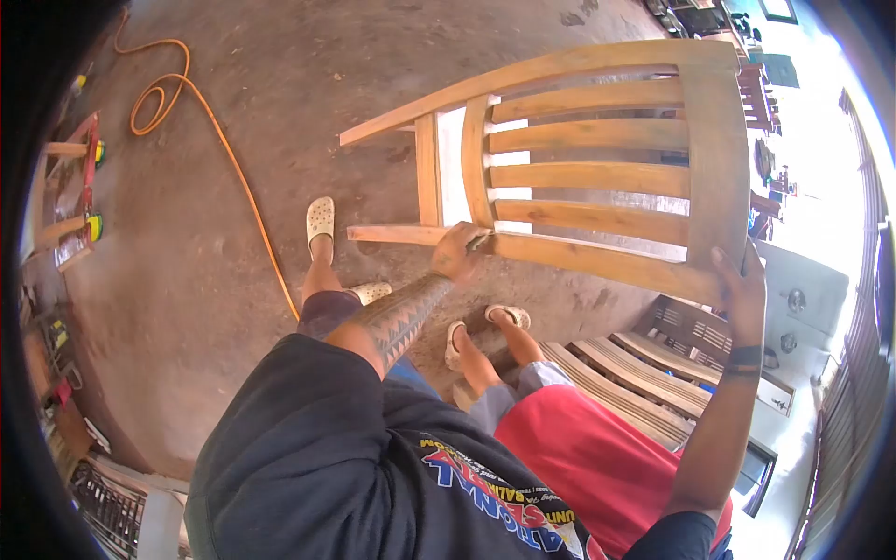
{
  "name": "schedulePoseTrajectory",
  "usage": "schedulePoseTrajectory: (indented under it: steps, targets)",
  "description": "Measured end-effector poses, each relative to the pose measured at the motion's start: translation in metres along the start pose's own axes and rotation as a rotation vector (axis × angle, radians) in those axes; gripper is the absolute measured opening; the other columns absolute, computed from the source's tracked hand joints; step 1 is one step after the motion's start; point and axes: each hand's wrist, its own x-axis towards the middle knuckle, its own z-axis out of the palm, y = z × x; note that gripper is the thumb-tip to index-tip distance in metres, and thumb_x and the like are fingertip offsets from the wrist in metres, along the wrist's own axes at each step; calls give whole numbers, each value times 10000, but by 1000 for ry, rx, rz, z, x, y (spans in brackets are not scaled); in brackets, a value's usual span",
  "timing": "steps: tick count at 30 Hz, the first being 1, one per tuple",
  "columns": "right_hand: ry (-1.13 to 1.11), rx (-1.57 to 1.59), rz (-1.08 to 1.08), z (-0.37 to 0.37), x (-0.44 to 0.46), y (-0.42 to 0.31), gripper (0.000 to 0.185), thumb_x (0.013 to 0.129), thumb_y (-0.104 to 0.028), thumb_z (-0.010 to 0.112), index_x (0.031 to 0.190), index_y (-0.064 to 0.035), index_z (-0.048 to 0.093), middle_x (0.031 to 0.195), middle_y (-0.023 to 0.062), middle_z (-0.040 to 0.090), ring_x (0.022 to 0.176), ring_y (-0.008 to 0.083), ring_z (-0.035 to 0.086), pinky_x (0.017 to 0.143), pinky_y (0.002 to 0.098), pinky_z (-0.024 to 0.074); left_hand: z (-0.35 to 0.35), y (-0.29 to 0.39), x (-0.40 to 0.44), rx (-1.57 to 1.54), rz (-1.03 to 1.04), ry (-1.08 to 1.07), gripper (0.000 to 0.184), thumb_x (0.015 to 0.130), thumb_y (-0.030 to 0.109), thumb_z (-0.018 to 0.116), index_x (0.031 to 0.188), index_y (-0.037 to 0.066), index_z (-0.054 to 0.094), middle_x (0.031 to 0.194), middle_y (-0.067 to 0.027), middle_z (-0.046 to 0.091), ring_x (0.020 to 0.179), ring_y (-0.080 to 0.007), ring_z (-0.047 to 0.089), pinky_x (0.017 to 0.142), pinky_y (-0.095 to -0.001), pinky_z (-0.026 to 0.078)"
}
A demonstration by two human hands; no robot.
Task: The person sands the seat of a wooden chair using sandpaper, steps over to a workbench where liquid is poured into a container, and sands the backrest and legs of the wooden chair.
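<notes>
A pale wooden chair back point(594, 177) with several slats is held up on its side in front of me. My left hand point(457, 250) is closed against its lower side rail, near where the cross rail joins. Between those fingers pokes a small folded piece point(480, 241) whose kind I cannot make out. At the wide end, my right hand point(739, 280) grips the lower corner, the thumb on the front face and the other fingers mostly hidden behind. A dark band circles the right wrist.
Close on my right, a person in a red shirt point(597, 448) sits by a slatted wooden bench point(644, 373). An orange hose point(224, 140) snakes across the concrete floor point(187, 280). Wooden furniture parts point(70, 196) stand at the left edge, a grey metal panel point(798, 299) at the right.
</notes>
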Motion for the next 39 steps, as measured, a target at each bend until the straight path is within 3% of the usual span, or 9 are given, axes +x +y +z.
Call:
schedulePoseTrajectory:
  steps: [2,5,15,22,28,33,34,37,39]
  targets:
    - [12,35,-1,1,-3,-5,643,1005,-323,767,1518,22,589,1381,126,681,1245,198,641,1079,359,505,-9,-19,5,29,-127,-77,265,917,77,687,1165,54,777,1166,-171,749,1105,-374,721,971,-460,577]
    - [-1,59,50,-1,-8,-12,644,1018,-303,749,1546,21,572,1428,127,657,1299,201,609,1110,366,482,-19,-65,8,113,-66,-119,239,927,66,710,1161,41,751,1125,-171,728,1097,-379,708,950,-465,566]
    - [7,-350,-249,-41,9,89,601,1075,-214,657,1587,64,511,1589,172,553,1481,291,521,1240,420,404,-66,-155,9,210,-101,-208,237,971,132,643,1165,27,730,1141,-183,723,1119,-403,696,966,-489,554]
    - [8,174,146,-56,-6,84,603,1100,-239,609,1604,67,484,1570,171,556,1423,269,560,1199,389,442,-72,-207,1,181,-188,-246,283,938,103,641,1202,52,730,1174,-185,727,1179,-412,682,1024,-505,543]
    - [57,-83,112,-67,-11,106,515,1134,-239,588,1506,116,553,1477,206,601,1326,270,605,1157,367,469,-56,-159,4,138,-56,-196,266,974,69,674,1231,62,743,1115,-161,737,1076,-378,710,944,-453,571]
    - [38,-196,71,-94,-22,132,500,1144,-244,593,1462,140,559,1466,223,602,1325,309,600,1146,416,483,-80,-236,-1,157,-154,-304,321,942,30,648,1247,66,743,1233,-167,750,1203,-393,694,1035,-469,563]
    - [-5,221,199,-108,-22,138,463,1145,-226,605,1497,72,564,1456,262,607,1277,365,634,1114,464,513,-89,-266,-8,254,-22,-337,448,820,47,683,1261,81,753,1285,-183,738,1216,-420,677,1125,-486,522]
    - [146,-93,112,-151,-57,199,405,1139,-197,614,1489,7,603,1416,306,623,1229,449,657,1068,519,537,-96,-223,7,253,-200,-315,395,896,-25,618,1256,62,756,1279,-187,741,1234,-402,681,1088,-492,537]
    - [111,-233,38,-153,-58,195,375,1136,-171,610,1470,0,624,1378,323,637,1211,494,662,1043,547,545,-78,-226,-4,195,-195,-256,406,846,41,693,1245,61,766,1285,-191,736,1208,-418,681,1108,-496,524]
